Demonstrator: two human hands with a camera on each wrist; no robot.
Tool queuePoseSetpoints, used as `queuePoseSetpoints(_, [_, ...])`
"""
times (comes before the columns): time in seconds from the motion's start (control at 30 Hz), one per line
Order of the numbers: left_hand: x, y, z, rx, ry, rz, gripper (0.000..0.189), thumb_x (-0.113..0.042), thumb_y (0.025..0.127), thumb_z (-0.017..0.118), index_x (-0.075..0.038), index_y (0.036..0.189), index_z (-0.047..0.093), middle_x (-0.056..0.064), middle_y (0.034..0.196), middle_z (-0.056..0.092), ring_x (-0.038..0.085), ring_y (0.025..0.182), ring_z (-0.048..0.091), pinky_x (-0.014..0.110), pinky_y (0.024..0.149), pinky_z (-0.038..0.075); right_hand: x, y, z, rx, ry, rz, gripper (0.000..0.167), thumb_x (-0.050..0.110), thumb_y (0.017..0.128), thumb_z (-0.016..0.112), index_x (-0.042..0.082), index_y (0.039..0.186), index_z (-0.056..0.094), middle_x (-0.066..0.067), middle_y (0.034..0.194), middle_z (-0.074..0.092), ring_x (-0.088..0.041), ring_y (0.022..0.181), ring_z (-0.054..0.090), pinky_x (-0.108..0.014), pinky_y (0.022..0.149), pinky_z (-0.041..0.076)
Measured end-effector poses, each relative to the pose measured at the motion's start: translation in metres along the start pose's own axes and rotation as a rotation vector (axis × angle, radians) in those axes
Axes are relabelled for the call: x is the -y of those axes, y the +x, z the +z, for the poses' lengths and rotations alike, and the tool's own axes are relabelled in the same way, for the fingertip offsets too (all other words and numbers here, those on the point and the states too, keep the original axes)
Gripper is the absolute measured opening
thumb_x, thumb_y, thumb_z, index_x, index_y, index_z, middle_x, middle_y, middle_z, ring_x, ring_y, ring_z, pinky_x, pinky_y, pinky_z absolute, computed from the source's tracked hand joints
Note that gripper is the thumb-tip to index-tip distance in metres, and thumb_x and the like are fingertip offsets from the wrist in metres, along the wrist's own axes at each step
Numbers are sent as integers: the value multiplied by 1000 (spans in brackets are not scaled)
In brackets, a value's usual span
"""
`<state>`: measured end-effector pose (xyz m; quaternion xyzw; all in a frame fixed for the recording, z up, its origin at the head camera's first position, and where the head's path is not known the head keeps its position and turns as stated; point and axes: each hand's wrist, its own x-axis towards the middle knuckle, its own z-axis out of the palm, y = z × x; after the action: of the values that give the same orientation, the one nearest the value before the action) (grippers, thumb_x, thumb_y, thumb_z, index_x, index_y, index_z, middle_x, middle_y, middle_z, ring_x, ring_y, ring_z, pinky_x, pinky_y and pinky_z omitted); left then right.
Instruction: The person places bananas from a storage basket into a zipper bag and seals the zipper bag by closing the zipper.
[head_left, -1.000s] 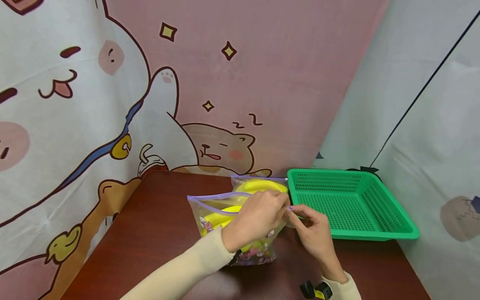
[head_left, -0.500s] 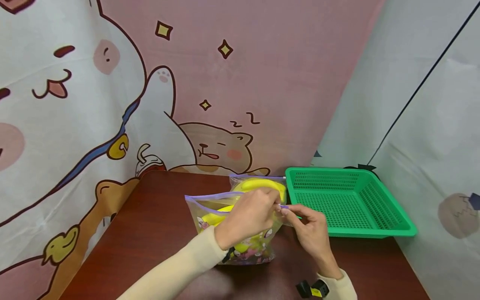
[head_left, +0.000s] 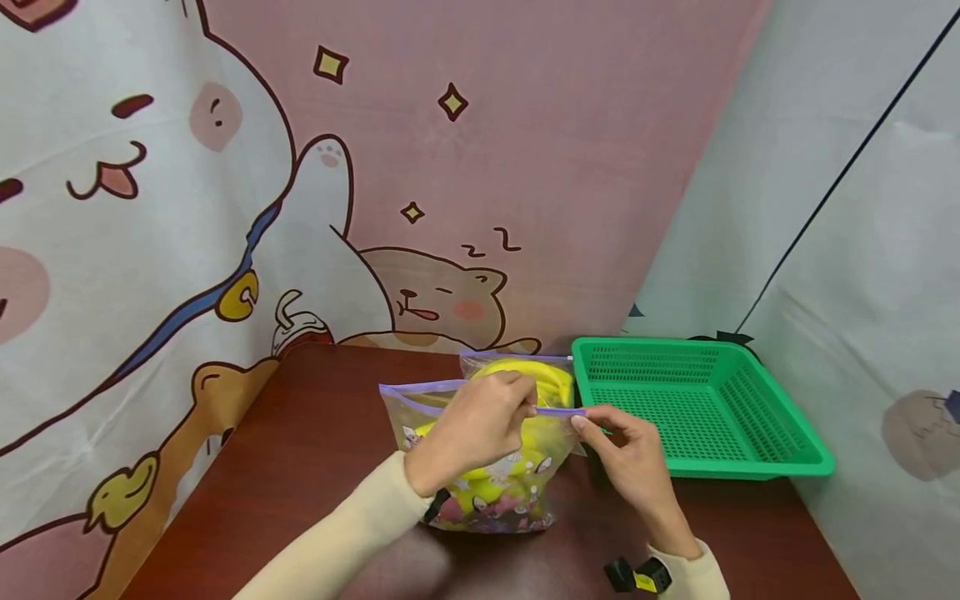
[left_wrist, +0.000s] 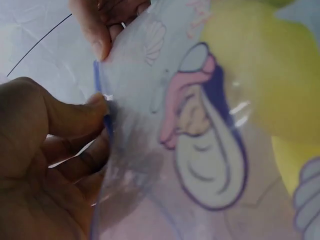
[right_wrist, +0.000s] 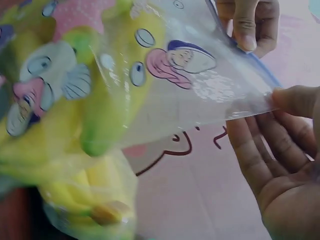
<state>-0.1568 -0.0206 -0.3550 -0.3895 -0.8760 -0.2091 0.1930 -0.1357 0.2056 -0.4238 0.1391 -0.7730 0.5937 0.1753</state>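
A clear zip bag (head_left: 491,504) with a purple top strip and cartoon prints stands on the table, filled with yellow bananas (right_wrist: 117,102). Near the middle of that strip, my left hand (head_left: 480,425) pinches it between thumb and fingers. My right hand (head_left: 633,462) pinches the bag's top right corner, thumb in front and fingers behind. Between the hands the purple strip (head_left: 558,412) runs straight as one line; left of my left hand the bag's mouth gapes. The left wrist view shows the left thumb (left_wrist: 75,112) pressed on the strip.
Behind the held bag stands a second zip bag (head_left: 528,371) of bananas. A green plastic basket (head_left: 757,471) sits at the right on the dark red table (head_left: 315,450). A cartoon-printed cloth (head_left: 570,167) hangs behind, with white cloth at the right.
My left hand has slid left along the purple strip, away from my right hand, and more strip shows between them. The right hand keeps its pinch on the corner.
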Motion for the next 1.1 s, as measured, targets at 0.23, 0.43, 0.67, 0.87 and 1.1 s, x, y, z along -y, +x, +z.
queuePoseSetpoints(0.23, [3, 0, -1, 48, -49, 10, 6, -9, 97, 68, -12, 92, 71, -5, 84, 65, 4, 71, 53, 16, 65, 46, 16, 10, -10, 112, -220, -150, 19, 8, 95, 73, 19, 110, 75, 1, 99, 76, -6, 87, 71, -22, 74, 61])
queuePoseSetpoints(0.43, [4, 0, -3, 74, -60, 25, 4, -14, 97, 71, -13, 99, 74, -4, 96, 71, 5, 78, 61, 17, 70, 51, 34, 22, -8, 187, -430, -408, 21, 7, 86, 82, 23, 99, 77, 13, 92, 72, 0, 79, 63, -14, 69, 53])
queuePoseSetpoints(0.67, [8, 0, -3, 65, -79, 59, 5, -11, 94, 71, -15, 96, 73, -5, 95, 71, 5, 74, 60, 15, 66, 47, 53, 31, -1, 258, -542, -604, 21, -1, 79, 85, 14, 93, 78, 7, 88, 67, -7, 77, 53, -13, 63, 44])
queuePoseSetpoints(0.87, [9, -3, -4, 55, -97, 61, 6, -8, 93, 71, -13, 94, 70, -4, 94, 69, 5, 78, 58, 16, 69, 48, 57, 33, 0, 280, -587, -617, 17, 1, 83, 82, 14, 91, 75, 6, 89, 65, -6, 78, 52, -21, 61, 47])
queuePoseSetpoints(1.1, [14, -5, -5, 59, -143, 74, 6, -5, 94, 69, -12, 94, 68, -1, 93, 69, 7, 80, 57, 15, 69, 48, 53, 33, -1, 275, -571, -608, 18, -1, 84, 80, 14, 90, 73, 7, 88, 64, -3, 76, 49, -16, 61, 44])
